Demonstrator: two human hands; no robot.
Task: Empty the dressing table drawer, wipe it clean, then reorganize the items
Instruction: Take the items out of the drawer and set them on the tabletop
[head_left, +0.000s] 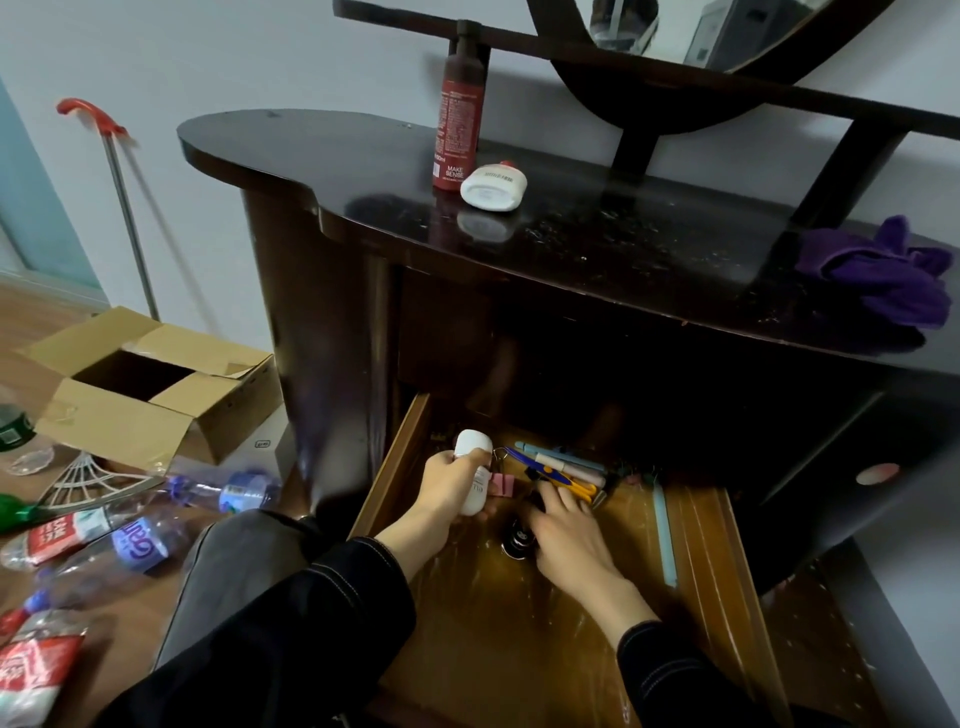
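Left hand (447, 488) wraps white plastic bottle (474, 475) by open wooden drawer (519, 623) left wall; right hand (563, 530) closed on small dark round jar (518, 540). Front floor bare, pens (561, 462) + clips at back.

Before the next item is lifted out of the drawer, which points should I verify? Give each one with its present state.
1. Drawer pulled open: ok.
2. Left hand has a firm grip on the white bottle: ok.
3. Right hand closed on the small dark bottle: cannot tell; fingers rest against it.
4. Free space on the dressing table top beside the red bottle: ok.
5. Drawer emptied: not ok; pens and clips remain at the back.
6. Purple cloth ready on the table top for wiping: ok.
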